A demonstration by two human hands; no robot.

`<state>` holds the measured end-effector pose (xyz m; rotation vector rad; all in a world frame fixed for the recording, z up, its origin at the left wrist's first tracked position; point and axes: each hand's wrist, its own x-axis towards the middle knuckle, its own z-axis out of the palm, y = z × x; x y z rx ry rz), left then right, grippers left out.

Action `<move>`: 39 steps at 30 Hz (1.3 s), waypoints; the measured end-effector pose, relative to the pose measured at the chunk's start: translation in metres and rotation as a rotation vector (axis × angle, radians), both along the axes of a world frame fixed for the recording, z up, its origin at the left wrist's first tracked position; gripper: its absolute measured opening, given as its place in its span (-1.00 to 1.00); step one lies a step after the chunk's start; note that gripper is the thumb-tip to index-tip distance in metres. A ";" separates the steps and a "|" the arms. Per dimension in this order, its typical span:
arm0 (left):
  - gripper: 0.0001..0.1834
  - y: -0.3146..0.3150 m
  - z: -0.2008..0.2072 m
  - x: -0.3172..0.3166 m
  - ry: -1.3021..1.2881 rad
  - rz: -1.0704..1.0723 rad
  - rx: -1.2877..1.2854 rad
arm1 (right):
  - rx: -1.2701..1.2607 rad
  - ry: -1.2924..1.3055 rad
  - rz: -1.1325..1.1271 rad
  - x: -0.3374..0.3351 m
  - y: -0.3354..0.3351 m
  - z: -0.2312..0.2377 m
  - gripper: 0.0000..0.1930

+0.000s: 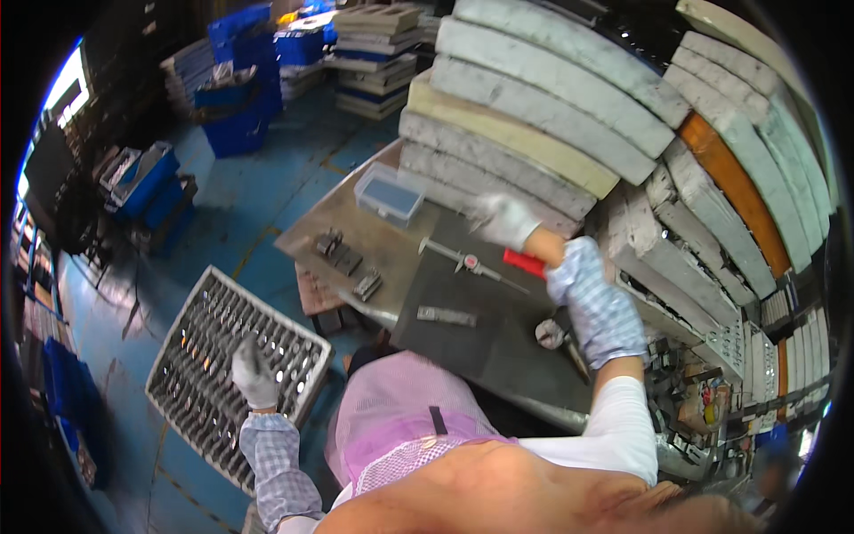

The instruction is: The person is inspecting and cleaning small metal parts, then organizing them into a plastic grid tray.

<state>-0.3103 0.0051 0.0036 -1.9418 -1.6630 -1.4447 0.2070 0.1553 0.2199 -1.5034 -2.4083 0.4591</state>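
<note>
My left hand (pixel 255 377), in a white glove with greyed fingertips, is over a pale-rimmed tray (pixel 180 330) at the lower left. Rows of small shiny metal parts (pixel 209 347) fill the tray. The fingers look drawn together among the parts; what they hold, if anything, I cannot make out. My right hand (pixel 504 222), also white-gloved, is above the far side of the worktable, beside the stacked pale slabs. Motion smears its fingers. Nearest to it are a dial caliper (pixel 470 262) and a red object (pixel 525 263), partly behind my forearm.
On the table (pixel 374 236) are a clear lidded box (pixel 389 193), metal blocks (pixel 338 253), a flat metal strip (pixel 447 316) on a dark mat, and a round gauge (pixel 550 334). Tall stacks of pale slabs (pixel 534 89) crowd the right. Blue crates (pixel 236 125) stand behind.
</note>
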 end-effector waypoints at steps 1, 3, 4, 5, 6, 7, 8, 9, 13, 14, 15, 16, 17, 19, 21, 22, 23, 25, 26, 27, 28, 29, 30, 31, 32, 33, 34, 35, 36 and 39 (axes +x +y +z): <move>-0.52 0.019 0.008 0.011 0.086 -0.098 0.020 | 0.167 -0.016 -0.059 0.024 0.015 0.039 -0.52; -0.49 0.044 0.019 0.032 0.271 -0.207 0.017 | 0.425 -0.090 -0.297 0.068 0.044 0.126 -0.54; -0.50 0.052 0.023 0.040 0.321 -0.263 0.021 | 0.593 -0.225 -0.427 0.090 0.058 0.172 -0.55; -0.51 0.059 0.025 0.046 0.346 -0.308 -0.041 | 0.706 -0.058 -0.412 0.112 0.071 0.215 -0.48; -0.51 0.062 0.025 0.050 0.362 -0.329 -0.048 | 0.888 -0.061 -0.389 0.132 0.085 0.250 -0.40; -0.52 0.063 0.024 0.052 0.383 -0.340 -0.055 | 1.067 -0.645 -0.644 0.161 0.088 0.291 -0.33; -0.52 0.063 0.022 0.053 0.371 -0.344 -0.062 | 0.786 -0.684 -0.783 0.181 0.097 0.307 -0.25; -0.53 0.059 0.020 0.053 0.362 -0.346 -0.063 | 0.552 -0.683 -0.921 0.200 0.105 0.325 -0.16; -0.57 0.050 0.022 0.055 0.313 -0.407 -0.063 | 0.394 -0.593 -1.030 0.230 0.127 0.310 0.01; -0.61 0.051 0.029 0.060 0.322 -0.440 -0.084 | 0.431 -0.586 -1.014 0.225 0.127 0.306 -0.04; -0.61 0.057 0.038 0.066 0.335 -0.471 -0.112 | 0.416 -0.595 -1.015 0.215 0.127 0.304 -0.09; -0.62 0.063 0.048 0.075 0.345 -0.525 -0.129 | 0.431 -0.622 -1.042 0.204 0.120 0.302 -0.13; -0.63 0.071 0.060 0.086 0.351 -0.586 -0.131 | 0.420 -0.567 -0.992 0.189 0.111 0.301 -0.17; -0.64 0.092 0.088 0.115 0.312 -0.696 -0.053 | 0.469 -0.517 -0.958 0.158 0.084 0.299 -0.21; -0.66 0.111 0.117 0.145 0.319 -0.732 -0.056 | 0.507 -0.516 -0.930 0.130 0.050 0.294 -0.22; -0.68 0.119 0.130 0.161 0.281 -0.788 -0.041 | 0.532 -0.540 -0.934 0.119 0.031 0.290 -0.25; -0.69 0.125 0.143 0.178 0.246 -0.823 -0.059 | 0.569 -0.551 -0.912 0.110 0.013 0.284 -0.28; -0.69 0.134 0.166 0.214 0.109 -0.849 -0.079 | 0.779 -0.589 -0.887 0.092 -0.020 0.268 -0.28; -0.66 0.137 0.177 0.235 0.039 -0.845 -0.066 | 0.818 -0.589 -0.889 0.085 -0.034 0.261 -0.34; -0.60 0.140 0.188 0.254 -0.141 -0.883 -0.157 | 0.857 -0.580 -0.872 0.078 -0.046 0.252 -0.39; -0.53 0.146 0.200 0.273 -0.306 -0.876 -0.339 | 0.917 -0.581 -0.848 0.071 -0.054 0.243 -0.44; -0.41 0.153 0.213 0.289 -0.330 -0.859 -0.349 | 0.949 -0.579 -0.841 0.064 -0.059 0.232 -0.51; -0.29 0.161 0.228 0.314 -0.682 -0.989 -0.568 | 1.002 -0.585 -0.831 0.058 -0.063 0.220 -0.58; -0.14 0.166 0.240 0.334 -0.925 -1.151 -0.630 | 1.037 -0.588 -0.818 0.051 -0.065 0.205 -0.63; -0.05 0.171 0.251 0.349 -1.025 -1.303 -0.657 | 1.051 -0.622 -0.827 0.046 -0.065 0.191 -0.67; -0.01 0.174 0.261 0.368 -1.124 -1.331 -0.676 | 1.049 -0.574 -0.807 0.043 -0.067 0.178 -0.66; 0.03 0.178 0.271 0.384 -1.216 -1.395 -0.673 | 1.051 -0.583 -0.788 0.039 -0.069 0.163 -0.66; 0.02 0.184 0.280 0.397 -1.310 -1.422 -0.751 | 0.993 -0.600 -0.785 0.034 -0.071 0.149 -0.65; 0.00 0.190 0.288 0.410 -1.399 -1.482 -0.809 | 0.982 -0.623 -0.769 0.028 -0.075 0.135 -0.65; 0.02 0.198 0.290 0.430 -1.658 -1.249 -1.039 | 0.908 -0.439 -0.546 0.020 -0.101 0.105 -0.66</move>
